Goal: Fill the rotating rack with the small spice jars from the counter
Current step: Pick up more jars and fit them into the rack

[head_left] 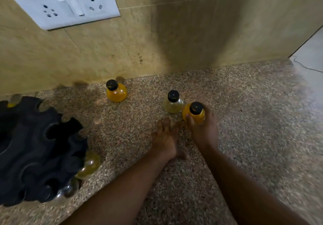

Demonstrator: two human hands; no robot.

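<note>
Here | right hand (203, 128) clamped on orange jar (194, 113) | pale jar (173, 102) touching it | left hand (164, 137) apart, empty | black rack (38, 147) far left

A speckled granite counter (244, 119) meets a beige tiled wall (174, 41). High on the wall's left sits a white socket plate (64, 4); right of the wall, pale floor (312, 53).

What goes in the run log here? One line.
right hand: grips orange jar on counter | left hand: empty | rack: left
</note>
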